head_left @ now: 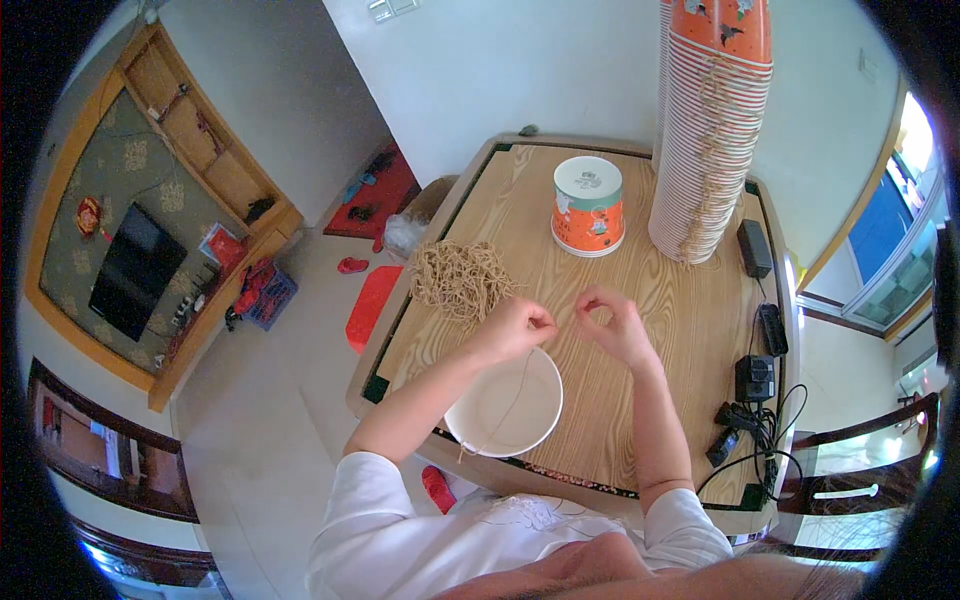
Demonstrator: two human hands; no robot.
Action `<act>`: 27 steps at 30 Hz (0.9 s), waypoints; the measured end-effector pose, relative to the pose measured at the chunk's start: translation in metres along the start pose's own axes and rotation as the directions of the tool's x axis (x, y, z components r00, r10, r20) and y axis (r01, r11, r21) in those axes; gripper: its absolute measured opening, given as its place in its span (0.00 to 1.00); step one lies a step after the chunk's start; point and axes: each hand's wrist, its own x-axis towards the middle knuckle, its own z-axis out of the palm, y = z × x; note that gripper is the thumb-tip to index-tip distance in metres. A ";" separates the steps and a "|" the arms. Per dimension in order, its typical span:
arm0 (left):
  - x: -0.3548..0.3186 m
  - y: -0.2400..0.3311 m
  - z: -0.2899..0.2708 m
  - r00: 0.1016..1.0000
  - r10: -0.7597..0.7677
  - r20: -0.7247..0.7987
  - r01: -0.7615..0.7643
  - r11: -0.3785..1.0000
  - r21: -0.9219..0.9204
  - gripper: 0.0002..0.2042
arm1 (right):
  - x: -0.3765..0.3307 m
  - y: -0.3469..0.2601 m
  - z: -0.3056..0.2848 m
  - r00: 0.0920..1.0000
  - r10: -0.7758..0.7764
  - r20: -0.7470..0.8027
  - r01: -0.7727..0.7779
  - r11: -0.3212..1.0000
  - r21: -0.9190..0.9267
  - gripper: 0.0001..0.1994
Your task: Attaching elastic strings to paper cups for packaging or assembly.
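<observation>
My left hand [515,326] is closed in a pinch above the far rim of a white-lined paper bucket [508,405] at the table's near edge. A thin twine [518,400] crosses the bucket's mouth, from its near rim up to that hand. Just to the right, apart from it, my right hand [615,328] pinches thumb and forefinger together in a ring; anything between them is too small to make out. Beyond the left hand lies a tangled heap of tan twine [462,280]. An orange paper bucket [588,215] stands upside down past both hands.
A tall stack of nested paper buckets [705,150] with twine along its side rises at the back right of the wooden table [600,420]. Black adapters [755,378] and tangled cables lie along the right edge. A red stool [372,308] is beside the left edge.
</observation>
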 end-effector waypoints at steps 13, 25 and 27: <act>-0.004 0.002 -0.001 0.999 0.021 -0.033 -0.023 0.999 -0.046 0.07 | -0.001 0.005 0.009 1.000 -0.022 0.007 0.022 1.000 0.021 0.05; -0.004 -0.003 -0.001 0.998 -0.027 -0.049 0.025 0.998 -0.051 0.08 | 0.000 0.001 0.004 0.997 -0.019 0.075 0.006 0.985 0.171 0.10; -0.003 0.000 -0.001 0.999 -0.005 -0.050 0.003 0.999 -0.042 0.08 | 0.001 -0.002 0.009 0.990 0.019 0.137 -0.044 0.983 0.181 0.10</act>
